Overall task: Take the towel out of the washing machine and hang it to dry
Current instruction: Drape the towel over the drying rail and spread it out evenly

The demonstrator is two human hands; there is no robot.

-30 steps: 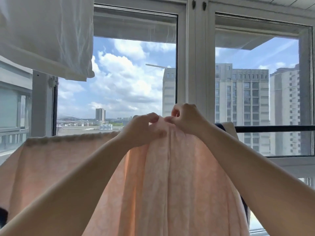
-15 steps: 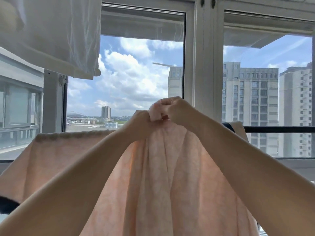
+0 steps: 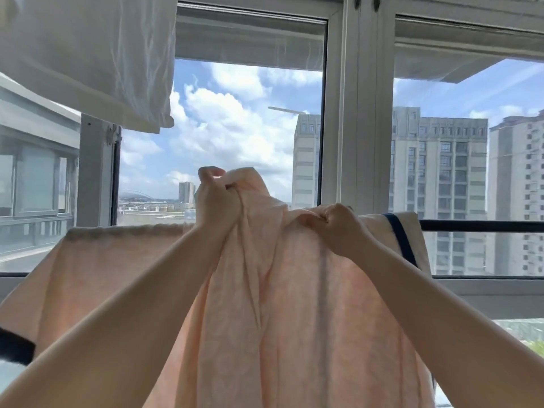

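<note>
Hanging step. Left hand and right hand each grip the pink towel's top edge at the drying rail, probably draped over. Next: spread it flat along the rail.

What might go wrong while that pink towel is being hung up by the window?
The towel is bunched between the left hand and right hand; left that way, it may dry slowly. Spreading it along the rail might push the blue-striped cloth aside. A loosened grip could drop it.
</note>
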